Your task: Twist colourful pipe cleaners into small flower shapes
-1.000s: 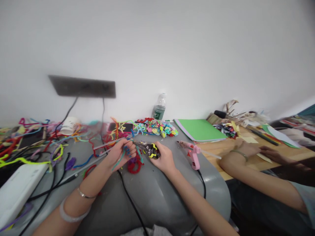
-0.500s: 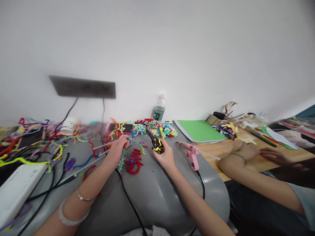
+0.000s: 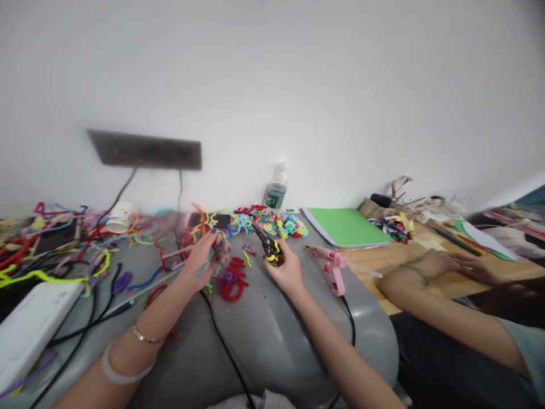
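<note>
Grey table (image 3: pixel 272 326): part-full bottle (image 3: pixel 276 194) at twelve o'clock, cup (image 3: pixel 120 218) at ten; my left hand (image 3: pixel 209 253) holds teal strand (image 3: pixel 205 265), right hand (image 3: pixel 288 268) grips pliers (image 3: pixel 269 249).

I look from head height, forward and down onto my fingers (image 3: pixel 286 252). The worktop (image 3: pixel 272 329) lies near, the wall (image 3: pixel 298 85) beyond.

A gray table (image 3: pixel 272 341) carries tangled pipe cleaners (image 3: pixel 42 277) at left, colorful trinkets (image 3: pixel 290 224) on the far side, a red coil (image 3: pixel 237 265) midway, a pink glue gun (image 3: pixel 336 276) right.
</note>
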{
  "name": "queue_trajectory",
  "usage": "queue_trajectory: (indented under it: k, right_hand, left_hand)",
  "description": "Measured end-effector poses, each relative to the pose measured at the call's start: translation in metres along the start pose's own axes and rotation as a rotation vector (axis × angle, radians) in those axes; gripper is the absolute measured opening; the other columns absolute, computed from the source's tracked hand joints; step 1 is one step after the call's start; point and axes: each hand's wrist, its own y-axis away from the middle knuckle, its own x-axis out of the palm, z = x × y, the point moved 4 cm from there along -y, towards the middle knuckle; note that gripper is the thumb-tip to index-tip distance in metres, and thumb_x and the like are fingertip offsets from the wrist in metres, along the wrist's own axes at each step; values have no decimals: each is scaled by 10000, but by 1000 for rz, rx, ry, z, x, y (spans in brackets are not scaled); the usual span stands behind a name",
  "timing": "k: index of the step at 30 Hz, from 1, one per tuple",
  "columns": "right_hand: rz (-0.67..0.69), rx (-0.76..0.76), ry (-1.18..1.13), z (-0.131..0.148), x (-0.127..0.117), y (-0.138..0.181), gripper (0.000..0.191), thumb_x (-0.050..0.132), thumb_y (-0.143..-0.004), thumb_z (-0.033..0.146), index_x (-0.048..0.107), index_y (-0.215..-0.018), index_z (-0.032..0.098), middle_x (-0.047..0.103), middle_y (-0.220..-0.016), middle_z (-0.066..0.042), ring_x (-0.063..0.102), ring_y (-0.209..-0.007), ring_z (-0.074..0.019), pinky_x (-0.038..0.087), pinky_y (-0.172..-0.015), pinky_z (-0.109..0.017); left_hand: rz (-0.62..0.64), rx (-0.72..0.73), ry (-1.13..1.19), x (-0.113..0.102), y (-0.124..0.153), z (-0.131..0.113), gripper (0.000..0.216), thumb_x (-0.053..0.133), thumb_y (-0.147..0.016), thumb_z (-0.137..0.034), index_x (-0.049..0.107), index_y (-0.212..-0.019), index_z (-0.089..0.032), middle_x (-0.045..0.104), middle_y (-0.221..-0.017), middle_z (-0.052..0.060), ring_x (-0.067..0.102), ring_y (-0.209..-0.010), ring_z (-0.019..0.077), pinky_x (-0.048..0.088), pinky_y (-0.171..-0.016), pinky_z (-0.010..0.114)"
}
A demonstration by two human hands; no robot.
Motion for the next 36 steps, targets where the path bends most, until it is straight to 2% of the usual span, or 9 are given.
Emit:
queue_trajectory:
  k: [3,5,11,16,24,31,36]
  right_hand:
    - [20,-12,10,4,0,0,241,592,-681,256,543,-913,214,618,-751,13,562,-617,-151,424,-593,-231]
    - [23,-18,11,5,-1,0,239,597,-684,253,542,-913,214,618,-757,12,569,-631,-152,429,-602,-229]
    - [21,-13,3,3,0,0,251,594,-684,241,552,-930,215,626,-758,14,571,-622,-152,431,-600,-230]
    - [35,-25,36,6,0,1,246,589,-692,257,551,-931,212,636,-780,3,591,-656,-160,435,-613,-231]
    - [54,-83,143,15,0,3,227,595,-690,263,548,-907,215,636,-761,-3,583,-648,-163,412,-610,-235]
    - [75,-183,241,18,4,5,237,627,-700,286,563,-915,210,657,-789,-29,602,-700,-190,414,-637,-253]
    - [87,-227,252,20,5,6,251,647,-723,302,578,-946,210,684,-829,-48,627,-749,-210,429,-679,-270]
  left_hand:
    - [26,17,-19,1,0,1,331,678,-813,-441,478,-728,-192,508,-560,-62,352,-376,46,297,-386,178]
    - [34,27,-53,2,0,1,351,696,-801,-459,479,-738,-189,482,-541,-66,327,-385,42,279,-385,169]
    - [50,85,-156,6,4,-2,343,747,-771,-438,500,-804,-202,417,-517,-86,329,-426,56,291,-405,157]
    - [38,140,-159,3,2,-4,389,791,-728,-422,477,-727,-192,384,-516,-93,312,-439,42,284,-412,142]
    - [35,83,-159,-2,2,0,322,785,-723,-355,509,-769,-196,524,-583,-57,453,-496,55,352,-455,146]
    - [44,99,-129,3,4,-5,268,772,-717,-322,557,-805,-188,446,-490,-87,345,-428,40,301,-423,150]
    - [23,78,-155,0,3,-7,283,798,-668,-279,544,-751,-185,427,-478,-94,344,-428,39,301,-411,146]
